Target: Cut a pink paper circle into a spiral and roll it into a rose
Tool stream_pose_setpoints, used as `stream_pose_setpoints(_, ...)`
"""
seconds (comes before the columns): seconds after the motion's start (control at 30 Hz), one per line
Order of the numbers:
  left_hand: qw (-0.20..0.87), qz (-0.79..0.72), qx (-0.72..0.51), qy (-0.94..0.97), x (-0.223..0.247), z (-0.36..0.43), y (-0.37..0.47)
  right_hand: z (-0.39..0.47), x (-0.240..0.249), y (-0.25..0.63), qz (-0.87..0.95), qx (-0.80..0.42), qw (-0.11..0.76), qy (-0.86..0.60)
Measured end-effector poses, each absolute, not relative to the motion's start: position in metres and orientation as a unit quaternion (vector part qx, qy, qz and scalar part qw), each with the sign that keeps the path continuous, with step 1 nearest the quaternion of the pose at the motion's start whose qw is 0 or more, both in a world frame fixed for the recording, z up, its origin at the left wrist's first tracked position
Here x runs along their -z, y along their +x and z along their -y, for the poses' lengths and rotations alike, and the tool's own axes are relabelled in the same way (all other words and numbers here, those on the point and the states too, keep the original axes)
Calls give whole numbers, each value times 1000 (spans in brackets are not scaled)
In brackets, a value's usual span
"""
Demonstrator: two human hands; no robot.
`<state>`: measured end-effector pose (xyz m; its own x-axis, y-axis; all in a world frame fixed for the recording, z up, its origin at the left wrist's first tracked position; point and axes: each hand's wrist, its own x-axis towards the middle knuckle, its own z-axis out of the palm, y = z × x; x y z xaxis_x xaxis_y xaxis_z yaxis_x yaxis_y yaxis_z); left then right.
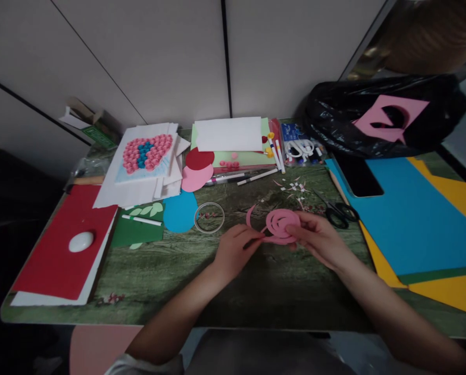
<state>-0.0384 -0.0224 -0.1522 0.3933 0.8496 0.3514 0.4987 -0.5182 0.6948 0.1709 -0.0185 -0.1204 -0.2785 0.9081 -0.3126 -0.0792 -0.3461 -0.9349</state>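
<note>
A pink paper spiral [282,223] is held up over the front middle of the table between both hands. My right hand [319,237] pinches the coiled part, thumb on top and fingers beneath. With fingertips closed, my left hand [238,247] grips the loose end of the spiral at its left side. A curved pink paper scrap [250,215] shows just behind the left fingers. Black-handled scissors [341,213] lie right of the spiral, beyond my right hand. Small paper scraps [295,186] are scattered behind it.
Left are red paper [57,250] with a white oval object [81,241] and a picture of pink and blue paper rolls [147,152]. A tape ring [209,217] lies mid-table. Right are blue paper [420,224], a phone [358,176] and a black bag [330,120].
</note>
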Motion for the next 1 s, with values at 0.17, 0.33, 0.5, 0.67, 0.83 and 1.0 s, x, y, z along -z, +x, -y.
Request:
stream_pose_setpoints(0.17, 89, -368, -367, 850, 159, 23, -48, 17, 112, 172, 501, -599, 347, -520)
stream_pose_setpoints(0.33, 66, -298, -375, 875, 156, 22, -54, 15, 109, 179, 524, -576, 338, -528)
stream_pose_setpoints(0.5, 65, -244, -367, 895, 149, 20, -53, 16, 111, 189, 579, -508, 295, -565)
stream_pose_setpoints(0.67, 88, -235, -390, 886, 143, 21, -50, 23, 106, 187, 721, -314, 233, -572)
stream_pose_setpoints(0.83, 104, -232, -405, 878, 144, 24, -50, 27, 107, 184, 770, -291, 229, -519)
stream_pose_setpoints(1.0, 135, -251, -419, 862, 148, 28, -46, 26, 105, 184, 752, -274, 242, -548)
